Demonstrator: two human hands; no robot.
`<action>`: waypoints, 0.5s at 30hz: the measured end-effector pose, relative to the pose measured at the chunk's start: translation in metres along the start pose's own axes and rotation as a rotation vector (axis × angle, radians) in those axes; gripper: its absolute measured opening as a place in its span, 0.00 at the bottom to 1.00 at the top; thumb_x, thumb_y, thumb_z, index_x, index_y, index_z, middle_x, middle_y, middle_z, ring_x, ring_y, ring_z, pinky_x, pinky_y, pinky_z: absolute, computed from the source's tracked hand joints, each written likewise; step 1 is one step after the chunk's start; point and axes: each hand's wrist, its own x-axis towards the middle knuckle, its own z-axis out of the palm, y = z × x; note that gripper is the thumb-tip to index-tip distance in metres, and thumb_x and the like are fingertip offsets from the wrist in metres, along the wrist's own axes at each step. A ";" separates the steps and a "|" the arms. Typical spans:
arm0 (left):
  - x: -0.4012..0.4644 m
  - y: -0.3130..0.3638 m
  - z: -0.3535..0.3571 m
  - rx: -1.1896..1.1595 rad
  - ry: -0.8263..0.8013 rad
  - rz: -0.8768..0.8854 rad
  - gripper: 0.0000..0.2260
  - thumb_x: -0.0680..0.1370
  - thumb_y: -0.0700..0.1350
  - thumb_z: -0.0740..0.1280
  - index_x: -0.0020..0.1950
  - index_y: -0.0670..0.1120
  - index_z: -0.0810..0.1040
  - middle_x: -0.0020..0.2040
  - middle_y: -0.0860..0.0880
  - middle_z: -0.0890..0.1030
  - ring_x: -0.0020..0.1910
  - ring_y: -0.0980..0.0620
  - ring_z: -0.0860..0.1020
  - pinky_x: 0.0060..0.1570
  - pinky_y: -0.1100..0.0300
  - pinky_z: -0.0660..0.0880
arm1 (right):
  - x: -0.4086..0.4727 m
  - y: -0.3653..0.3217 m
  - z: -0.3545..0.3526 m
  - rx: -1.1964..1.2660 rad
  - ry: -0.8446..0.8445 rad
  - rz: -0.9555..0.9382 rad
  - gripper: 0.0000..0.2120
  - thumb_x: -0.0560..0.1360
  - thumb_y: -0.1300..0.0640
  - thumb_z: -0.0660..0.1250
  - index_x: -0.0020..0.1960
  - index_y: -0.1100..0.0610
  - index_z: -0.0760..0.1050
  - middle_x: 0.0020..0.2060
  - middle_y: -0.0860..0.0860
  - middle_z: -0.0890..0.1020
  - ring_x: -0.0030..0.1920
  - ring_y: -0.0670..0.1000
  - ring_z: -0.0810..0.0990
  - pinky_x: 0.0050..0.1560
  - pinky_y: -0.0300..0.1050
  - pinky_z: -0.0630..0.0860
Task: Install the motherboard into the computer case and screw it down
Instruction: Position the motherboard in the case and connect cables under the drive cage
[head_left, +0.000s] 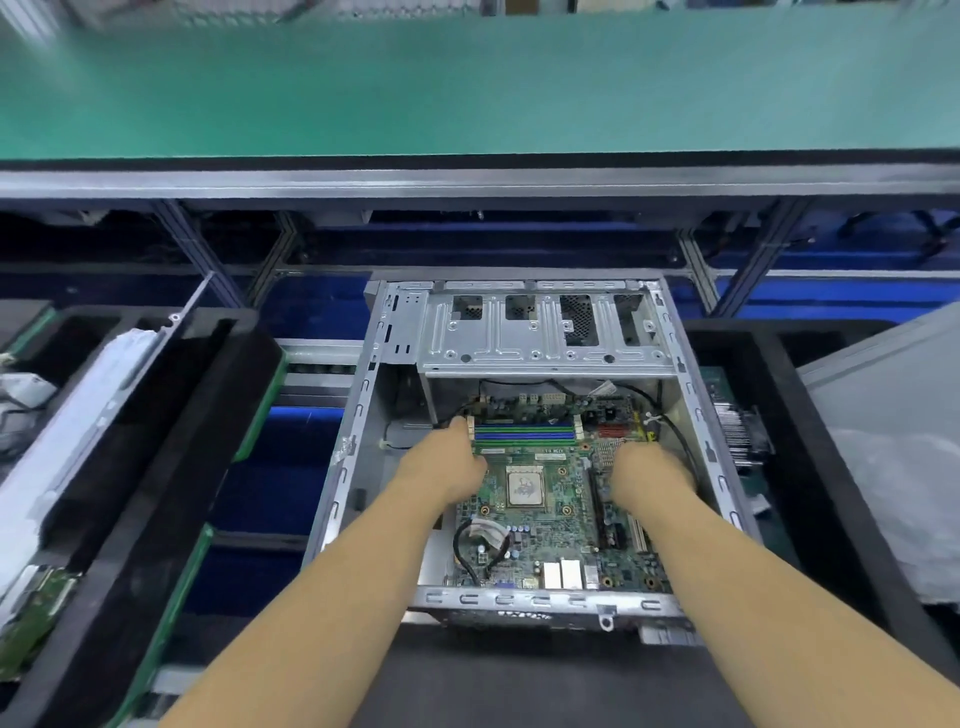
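Motherboard (540, 499) lies flat inside the open case (524, 338), low centre of frame, filling the floor from the drive cage (540, 332) at 12 o'clock down to the case's near rail at 6. Left hand (447, 467) sits on the board's 9 o'clock edge, one finger stretched up to the end of the RAM slots (524, 434); other fingers blurred, so whether it grips the edge or just presses, cannot tell. Right hand (649, 473) rests on the board toward 3 o'clock, back of hand up, fingers bent down over the board and hidden; grip cannot be told either. CPU (524, 486) sits between the two hands, uncovered. Black cable (467, 551) loops over the board at 7 o'clock, another black cable runs along the case wall at 2 o'clock. Black foam trays (156, 467) flank the case at 9 and 3 o'clock; the 9 o'clock one holds green boards on edge. Green conveyor belt (467, 83) runs across the top at 12 o'clock, above a metal frame. Image is soft, screws not discernible.
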 end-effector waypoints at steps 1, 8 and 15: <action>0.001 -0.003 0.002 -0.034 -0.004 -0.013 0.12 0.81 0.48 0.61 0.60 0.43 0.66 0.54 0.43 0.78 0.47 0.44 0.74 0.41 0.54 0.70 | 0.000 0.000 0.001 -0.008 0.010 -0.002 0.12 0.79 0.65 0.61 0.60 0.63 0.77 0.53 0.57 0.82 0.49 0.56 0.82 0.44 0.47 0.81; 0.010 -0.011 0.007 -0.111 -0.040 0.034 0.19 0.82 0.47 0.61 0.71 0.43 0.63 0.56 0.41 0.78 0.48 0.43 0.74 0.43 0.54 0.70 | 0.003 0.000 0.003 0.050 -0.004 0.006 0.09 0.79 0.61 0.65 0.58 0.62 0.77 0.49 0.56 0.83 0.47 0.54 0.84 0.48 0.48 0.84; 0.015 -0.010 0.010 -0.093 -0.023 0.042 0.31 0.82 0.47 0.60 0.81 0.51 0.49 0.60 0.40 0.78 0.50 0.43 0.76 0.42 0.54 0.71 | 0.000 -0.010 -0.003 -0.088 0.116 0.000 0.21 0.79 0.62 0.63 0.71 0.63 0.69 0.67 0.65 0.69 0.55 0.62 0.81 0.41 0.50 0.76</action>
